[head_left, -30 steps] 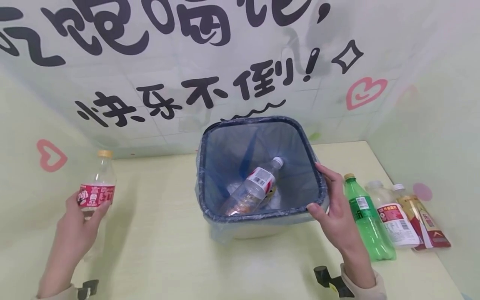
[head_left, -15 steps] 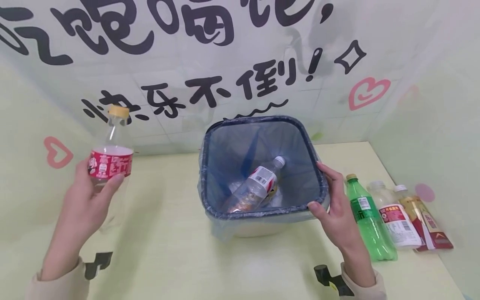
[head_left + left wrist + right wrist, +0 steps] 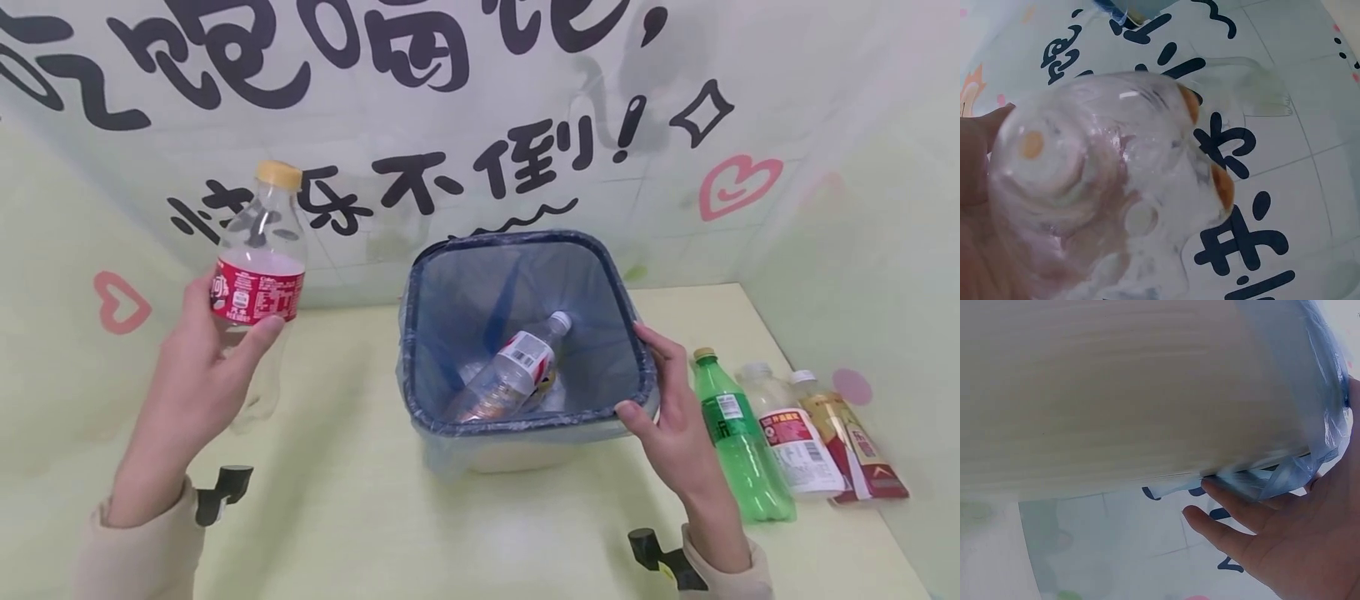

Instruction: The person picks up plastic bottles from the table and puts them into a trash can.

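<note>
the bin rim [image 3: 585, 420] hides a clear bottle's [image 3: 510, 379] base; your left hand [image 3: 198, 375] grips the red-labelled bottle [image 3: 258, 287], your right hand [image 3: 675, 429] the rim, near a green bottle [image 3: 742, 450].

A small decorated nook or booth; whether in a home, shop or eatery cannot be told.
Pale walls close in the wooden-looking desk [image 3: 360, 517] at back and sides; the back wall [image 3: 337, 279] carries bold black Chinese lettering [image 3: 414, 185] about eating and drinking one's fill and staying happy, plus a pink heart [image 3: 727, 194], while a bag-lined bin [image 3: 525, 427] stands among ordinary drink bottles [image 3: 742, 454].
</note>
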Motion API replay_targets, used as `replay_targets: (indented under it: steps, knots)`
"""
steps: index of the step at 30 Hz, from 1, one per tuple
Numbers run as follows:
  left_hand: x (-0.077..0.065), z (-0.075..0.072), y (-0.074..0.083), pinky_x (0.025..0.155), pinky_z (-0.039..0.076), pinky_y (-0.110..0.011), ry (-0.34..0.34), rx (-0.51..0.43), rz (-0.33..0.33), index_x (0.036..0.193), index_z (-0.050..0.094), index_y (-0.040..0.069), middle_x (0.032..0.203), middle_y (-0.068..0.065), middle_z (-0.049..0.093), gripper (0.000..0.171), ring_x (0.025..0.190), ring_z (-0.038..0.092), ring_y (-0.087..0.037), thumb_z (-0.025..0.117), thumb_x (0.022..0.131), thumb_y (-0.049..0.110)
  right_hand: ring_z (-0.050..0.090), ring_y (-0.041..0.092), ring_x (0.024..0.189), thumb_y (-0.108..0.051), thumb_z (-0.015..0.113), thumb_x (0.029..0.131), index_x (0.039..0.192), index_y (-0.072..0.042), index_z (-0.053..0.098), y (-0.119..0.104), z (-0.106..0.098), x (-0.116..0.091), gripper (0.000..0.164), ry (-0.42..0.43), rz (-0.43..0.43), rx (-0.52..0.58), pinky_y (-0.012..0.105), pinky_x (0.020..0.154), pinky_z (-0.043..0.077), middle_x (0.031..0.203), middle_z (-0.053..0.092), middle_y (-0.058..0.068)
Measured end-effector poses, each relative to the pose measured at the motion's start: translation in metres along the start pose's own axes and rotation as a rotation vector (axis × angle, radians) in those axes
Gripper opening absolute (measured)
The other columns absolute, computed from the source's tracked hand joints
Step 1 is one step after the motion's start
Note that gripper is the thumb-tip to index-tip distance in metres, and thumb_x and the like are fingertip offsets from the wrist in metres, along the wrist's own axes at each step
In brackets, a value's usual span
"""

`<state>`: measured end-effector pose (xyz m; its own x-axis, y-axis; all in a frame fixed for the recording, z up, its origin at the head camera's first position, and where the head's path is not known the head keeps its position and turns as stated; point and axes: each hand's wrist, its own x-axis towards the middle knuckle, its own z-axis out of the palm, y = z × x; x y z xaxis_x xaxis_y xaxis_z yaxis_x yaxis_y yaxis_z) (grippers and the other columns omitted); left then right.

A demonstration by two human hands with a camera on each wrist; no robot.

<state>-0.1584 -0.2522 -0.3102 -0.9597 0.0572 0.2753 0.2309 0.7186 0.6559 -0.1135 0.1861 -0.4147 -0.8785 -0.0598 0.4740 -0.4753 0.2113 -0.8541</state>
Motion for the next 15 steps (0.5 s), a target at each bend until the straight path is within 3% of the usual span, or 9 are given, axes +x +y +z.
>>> replay_targets:
  steps: [5,12,15]
  knots:
    - [0.005,0.004,0.009,0.079,0.038,-0.008,0.016,-0.023,0.021,0.157,0.017,0.014,0.139,-0.015,0.047,0.074,0.116,0.052,-0.035,0.061,0.099,0.028,0.043,0.019,0.126,-0.024,0.065,0.094,0.153,-0.012,0.03,0.002,0.0,0.0,0.069,0.007,-0.01,0.006,0.021,0.103,0.035,0.15,0.04,0.011]
    - [0.011,0.007,0.021,0.083,0.041,-0.012,0.067,-0.078,0.088,0.155,0.025,0.02,0.139,-0.007,0.049,0.068,0.112,0.05,-0.011,0.063,0.098,0.023,0.044,0.018,0.126,-0.019,0.064,0.094,0.153,-0.015,0.03,-0.001,-0.001,0.0,0.069,-0.004,0.02,-0.018,0.021,0.101,0.036,0.151,0.039,0.01]
    - [0.016,0.008,0.029,0.084,0.042,-0.014,0.081,-0.101,0.118,0.154,0.028,0.021,0.137,-0.006,0.05,0.067,0.111,0.051,-0.008,0.064,0.097,0.022,0.044,0.018,0.127,-0.018,0.065,0.093,0.154,-0.016,0.03,-0.002,-0.001,0.0,0.07,-0.005,0.029,-0.018,0.022,0.102,0.036,0.153,0.038,0.009]
